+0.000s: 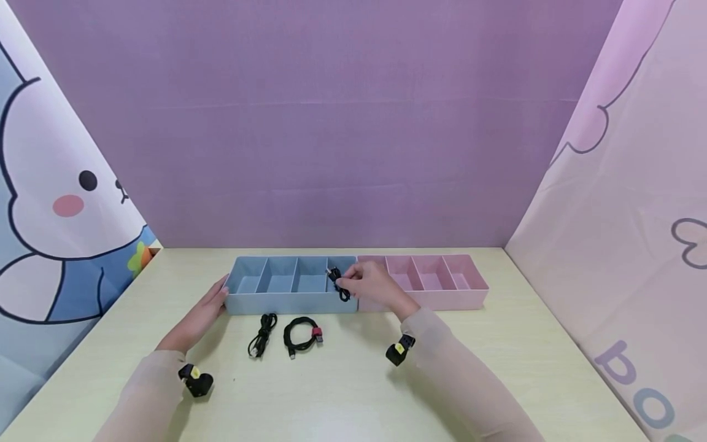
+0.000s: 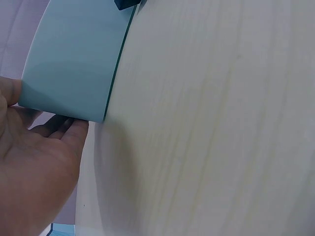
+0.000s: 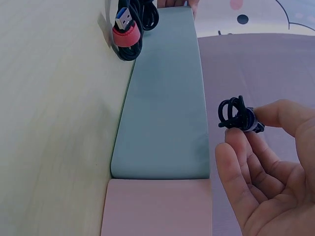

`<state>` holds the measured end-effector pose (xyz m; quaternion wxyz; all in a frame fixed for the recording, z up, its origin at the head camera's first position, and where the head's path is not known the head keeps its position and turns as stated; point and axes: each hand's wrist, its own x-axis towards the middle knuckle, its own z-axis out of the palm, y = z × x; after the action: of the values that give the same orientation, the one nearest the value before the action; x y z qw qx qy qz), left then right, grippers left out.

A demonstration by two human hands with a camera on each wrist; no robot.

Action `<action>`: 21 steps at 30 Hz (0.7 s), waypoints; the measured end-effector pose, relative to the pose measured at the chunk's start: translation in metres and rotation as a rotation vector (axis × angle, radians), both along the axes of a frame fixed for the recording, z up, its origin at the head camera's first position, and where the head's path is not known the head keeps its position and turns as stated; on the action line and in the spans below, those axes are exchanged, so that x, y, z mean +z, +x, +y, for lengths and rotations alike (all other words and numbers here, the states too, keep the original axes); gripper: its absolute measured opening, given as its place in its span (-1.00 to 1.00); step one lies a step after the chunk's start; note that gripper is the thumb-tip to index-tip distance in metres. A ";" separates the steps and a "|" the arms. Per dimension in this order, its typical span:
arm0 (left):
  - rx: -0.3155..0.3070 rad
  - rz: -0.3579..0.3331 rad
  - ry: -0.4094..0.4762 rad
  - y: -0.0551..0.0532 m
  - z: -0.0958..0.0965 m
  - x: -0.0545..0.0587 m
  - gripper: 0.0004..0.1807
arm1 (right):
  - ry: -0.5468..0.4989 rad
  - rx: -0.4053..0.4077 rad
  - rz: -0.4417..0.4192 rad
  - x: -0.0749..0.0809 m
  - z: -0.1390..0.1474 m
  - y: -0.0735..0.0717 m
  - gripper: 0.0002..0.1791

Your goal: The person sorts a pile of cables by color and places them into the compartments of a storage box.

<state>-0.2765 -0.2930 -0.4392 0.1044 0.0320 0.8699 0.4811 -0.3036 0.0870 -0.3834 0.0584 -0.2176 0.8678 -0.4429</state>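
My right hand (image 1: pixel 372 283) pinches a small coiled black charging cable (image 1: pixel 339 285) between thumb and fingers, over the right-hand compartment of the blue divided box (image 1: pixel 293 303). In the right wrist view the bundled cable (image 3: pixel 238 117) sits at the fingertips, above the box's rim. At the box's left end, my left hand (image 1: pixel 207 310) holds the end wall. The left wrist view shows that hand's (image 2: pixel 42 157) thumb at the upper edge and its fingers against the end. Two more black cables lie on the table in front: a folded one (image 1: pixel 262 335) and a round coil (image 1: pixel 301 337) with a red tie.
A pink divided box (image 1: pixel 436 299) stands end to end with the blue one, on the right. Both boxes stand near the back of the pale wooden table (image 1: pixel 309 399). A purple cloth (image 1: pixel 331 123) hangs behind, with printed cloths (image 1: pixel 618 245) at both sides.
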 end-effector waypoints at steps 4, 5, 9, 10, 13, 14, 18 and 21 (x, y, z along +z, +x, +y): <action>-0.002 0.002 -0.001 0.000 0.000 0.001 -0.17 | -0.024 0.004 0.003 0.004 -0.001 -0.002 -0.71; -0.005 0.004 0.000 0.000 0.000 0.001 -0.18 | -0.029 0.002 0.001 0.005 -0.001 -0.003 -0.72; -0.003 0.005 0.005 0.001 0.000 0.001 -0.19 | -0.035 -0.007 -0.027 0.008 -0.002 -0.004 -0.78; -0.003 0.005 0.008 0.001 0.000 0.001 -0.19 | -0.032 -0.011 -0.035 0.009 -0.003 -0.005 -0.78; -0.005 0.011 0.016 0.002 0.000 0.001 -0.19 | -0.019 -0.023 -0.056 0.010 -0.002 -0.008 -0.76; -0.005 0.014 0.020 0.001 0.000 0.001 -0.19 | -0.016 -0.030 -0.060 0.011 -0.002 -0.008 -0.76; -0.005 0.017 0.024 0.000 0.000 0.000 -0.19 | -0.007 -0.053 -0.066 0.014 -0.002 -0.013 -0.74; -0.006 0.010 0.019 -0.001 -0.001 -0.001 -0.19 | -0.004 -0.065 -0.069 0.014 -0.001 -0.016 -0.74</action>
<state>-0.2771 -0.2936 -0.4399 0.1010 0.0380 0.8658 0.4887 -0.3200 0.0858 -0.3697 0.0735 -0.1740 0.8710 -0.4536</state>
